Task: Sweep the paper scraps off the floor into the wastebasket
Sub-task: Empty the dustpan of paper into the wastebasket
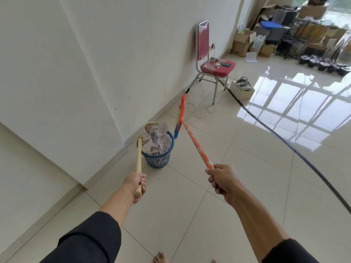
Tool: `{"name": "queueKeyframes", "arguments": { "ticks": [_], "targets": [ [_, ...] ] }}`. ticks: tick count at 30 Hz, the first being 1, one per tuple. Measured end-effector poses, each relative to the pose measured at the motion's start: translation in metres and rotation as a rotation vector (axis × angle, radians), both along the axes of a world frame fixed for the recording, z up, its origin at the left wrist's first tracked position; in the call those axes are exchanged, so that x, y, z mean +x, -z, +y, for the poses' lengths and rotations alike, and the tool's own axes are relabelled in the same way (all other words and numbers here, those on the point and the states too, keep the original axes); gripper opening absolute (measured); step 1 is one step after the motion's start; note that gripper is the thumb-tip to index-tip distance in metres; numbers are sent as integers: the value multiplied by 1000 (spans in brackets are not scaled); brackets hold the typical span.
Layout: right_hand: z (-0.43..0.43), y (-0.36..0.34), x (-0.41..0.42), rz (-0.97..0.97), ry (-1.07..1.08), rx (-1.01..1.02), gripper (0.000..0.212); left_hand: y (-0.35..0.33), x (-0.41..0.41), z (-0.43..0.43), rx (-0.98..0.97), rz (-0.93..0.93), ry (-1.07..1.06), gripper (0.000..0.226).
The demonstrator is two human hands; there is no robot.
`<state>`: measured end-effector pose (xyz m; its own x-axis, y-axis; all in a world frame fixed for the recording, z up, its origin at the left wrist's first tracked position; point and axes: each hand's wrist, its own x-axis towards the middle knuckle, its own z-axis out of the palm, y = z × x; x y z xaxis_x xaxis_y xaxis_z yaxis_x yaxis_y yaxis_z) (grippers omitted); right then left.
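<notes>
Bare toes [159, 258] on glossy tiled floor [190, 215]. Left hand [137, 186] grips dustpan handle [139, 158], right hand [223, 182] grips broom [195, 145]; full wastebasket [157, 160] stands by white wall [95, 63].

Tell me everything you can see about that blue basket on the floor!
The wastebasket is a small round blue basket that looks like plastic, with lattice holes in its wall. It stands upright on the pale tiled floor, close to the white wall. It is heaped above its rim with white paper scraps. A dustpan on a wooden handle is tipped over its far side, and the broom's bristles hang just beside its rim.
</notes>
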<state>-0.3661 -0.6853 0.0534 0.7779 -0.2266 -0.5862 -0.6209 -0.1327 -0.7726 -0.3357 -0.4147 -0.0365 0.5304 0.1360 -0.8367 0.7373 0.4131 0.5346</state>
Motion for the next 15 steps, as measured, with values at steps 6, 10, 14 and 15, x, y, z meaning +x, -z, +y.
{"name": "queueKeyframes", "arguments": {
  "ticks": [6, 10, 14, 15],
  "targets": [
    [-34, 3, 35, 40, -125, 13, 18, 27, 14, -48, 178, 65, 24, 19],
    [-58, 4, 41, 65, -210, 31, 15, 32, 33, -75, 255, 70, 23, 15],
    [-79, 13, 43, 102, -251, 50, 14, 38, 46, -105, 314, 81, 15, 13],
    [-79, 16, 44, 114, -255, 56, 15, 39, 47, -109, 325, 82, 20, 12]
  ]
}}
